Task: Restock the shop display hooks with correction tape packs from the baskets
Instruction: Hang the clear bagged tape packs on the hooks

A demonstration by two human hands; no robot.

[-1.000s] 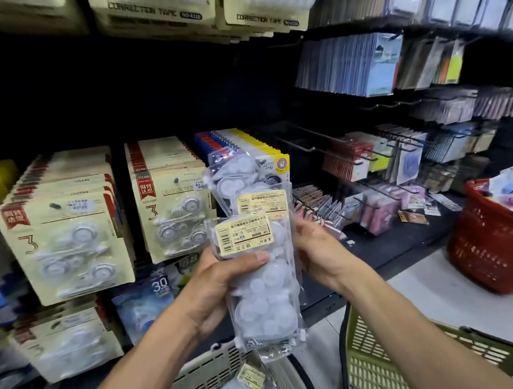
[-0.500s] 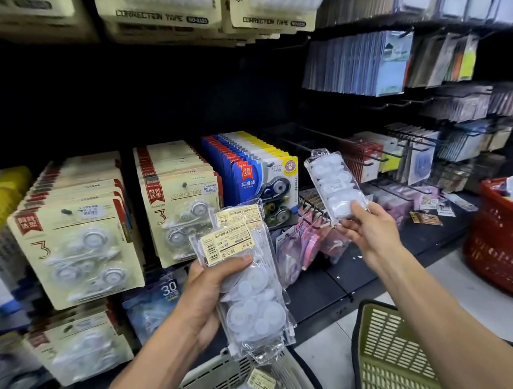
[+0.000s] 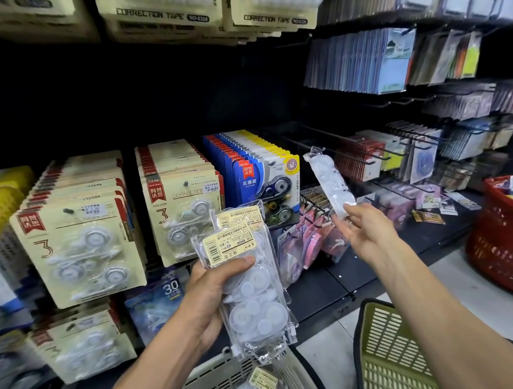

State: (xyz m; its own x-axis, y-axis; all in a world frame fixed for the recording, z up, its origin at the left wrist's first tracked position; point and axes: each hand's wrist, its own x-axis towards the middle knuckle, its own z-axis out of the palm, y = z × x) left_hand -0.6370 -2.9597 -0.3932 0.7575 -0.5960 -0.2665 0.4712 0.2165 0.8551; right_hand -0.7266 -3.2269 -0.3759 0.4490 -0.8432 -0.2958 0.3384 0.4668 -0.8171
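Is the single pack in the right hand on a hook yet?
No. The single pack is off the hooks, tilted, held at its lower end by the right hand before an empty hook.

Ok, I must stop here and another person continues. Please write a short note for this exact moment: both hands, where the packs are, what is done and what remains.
Left hand: grips a bundle of clear packs, label side facing you, low in front of the shelf.
Right hand: pinches the bottom end of one single pack, raised and tilted toward the bare black hook right of the blue card packs.
Done: one pack is separated from the bundle. It is not on the hook yet.
Left: hang this pack, then the bundle. More packs lie in the grey basket below.
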